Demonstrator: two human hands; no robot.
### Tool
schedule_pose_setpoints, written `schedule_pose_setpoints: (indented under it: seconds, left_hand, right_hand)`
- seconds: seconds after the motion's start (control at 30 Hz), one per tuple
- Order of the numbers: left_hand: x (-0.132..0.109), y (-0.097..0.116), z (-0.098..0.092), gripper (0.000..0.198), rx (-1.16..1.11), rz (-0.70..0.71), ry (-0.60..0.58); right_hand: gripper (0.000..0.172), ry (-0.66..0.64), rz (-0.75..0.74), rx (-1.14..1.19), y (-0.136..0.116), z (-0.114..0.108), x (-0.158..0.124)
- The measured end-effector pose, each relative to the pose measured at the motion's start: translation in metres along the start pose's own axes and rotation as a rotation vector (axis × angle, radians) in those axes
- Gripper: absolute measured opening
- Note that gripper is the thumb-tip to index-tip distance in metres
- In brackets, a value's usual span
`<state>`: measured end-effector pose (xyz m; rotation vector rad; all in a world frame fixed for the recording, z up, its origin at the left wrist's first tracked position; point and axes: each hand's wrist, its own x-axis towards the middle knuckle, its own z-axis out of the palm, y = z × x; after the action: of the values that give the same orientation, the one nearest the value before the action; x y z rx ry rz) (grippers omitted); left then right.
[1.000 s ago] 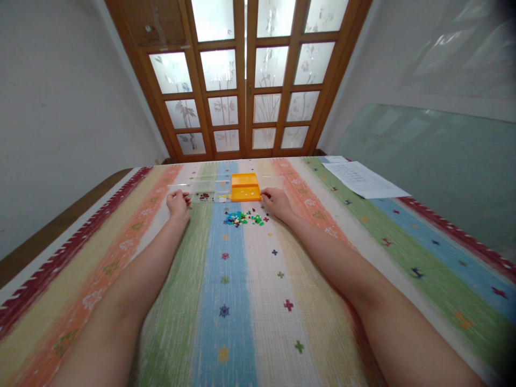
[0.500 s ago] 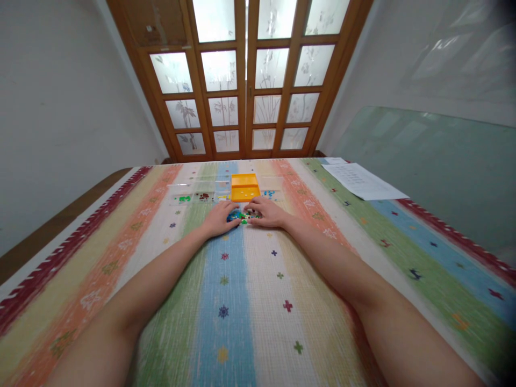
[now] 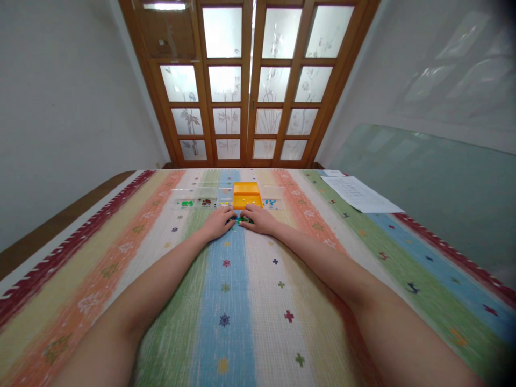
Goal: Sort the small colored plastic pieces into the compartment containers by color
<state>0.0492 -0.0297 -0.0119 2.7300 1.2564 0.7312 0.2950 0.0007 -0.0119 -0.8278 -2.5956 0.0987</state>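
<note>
My left hand (image 3: 219, 221) and my right hand (image 3: 257, 218) lie close together on the striped cloth, fingers bent down over a small pile of coloured beads (image 3: 241, 220), mostly green and blue. The hands cover most of the pile, so what the fingers hold is hidden. Just beyond them stands an orange tray (image 3: 246, 194). Clear compartments (image 3: 201, 198) run left of it, holding green, dark red and yellow bits. Another clear compartment (image 3: 271, 203) with blue bits sits right of the tray.
The striped cloth (image 3: 242, 301) covers the whole table. A printed paper sheet (image 3: 357, 193) lies at the far right. A glass pane (image 3: 435, 177) leans along the right wall. Wooden glazed doors (image 3: 245, 86) stand behind the table.
Both hands left the outer ends of the row of compartments and came together over the bead pile. The camera view tilted slightly, so the table sits lower in the frame.
</note>
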Motion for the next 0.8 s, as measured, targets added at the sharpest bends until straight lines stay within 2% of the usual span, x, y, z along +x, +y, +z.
schedule_pose_setpoints:
  seconds: [0.13,0.27,0.33,0.43,0.5,0.6,0.7,0.8]
  left_hand:
    - [-0.001,-0.009,-0.003,0.019,0.007,-0.037,0.011]
    - [-0.003,-0.009,-0.005,0.021,0.004,-0.044,0.023]
    - [-0.004,-0.005,-0.006,0.029,0.009,-0.037,0.025]
    - [-0.006,0.002,-0.004,0.051,0.038,-0.035,0.021]
    - [-0.005,0.004,-0.002,0.055,0.056,-0.044,0.023]
    - [-0.002,0.002,0.002,0.042,0.074,-0.056,0.029]
    - [0.001,-0.004,0.005,0.028,0.081,-0.05,0.025]
    - [0.002,-0.009,0.007,0.027,0.073,-0.047,0.025]
  right_hand:
    - [0.022,-0.013,0.024,0.005,-0.002,0.002,0.008]
    - [0.024,0.006,0.02,-0.013,-0.002,0.0,0.004]
    - [0.028,0.034,0.013,-0.029,0.001,-0.003,-0.005]
    - [0.034,0.07,0.017,-0.036,0.009,-0.014,-0.023]
    - [0.047,0.028,-0.018,-0.022,0.015,-0.022,-0.034]
    - [0.056,-0.012,-0.024,-0.013,0.021,-0.028,-0.04]
    - [0.049,-0.033,-0.008,-0.047,0.025,-0.025,-0.033]
    - [0.041,-0.035,0.024,-0.088,0.026,-0.018,-0.02]
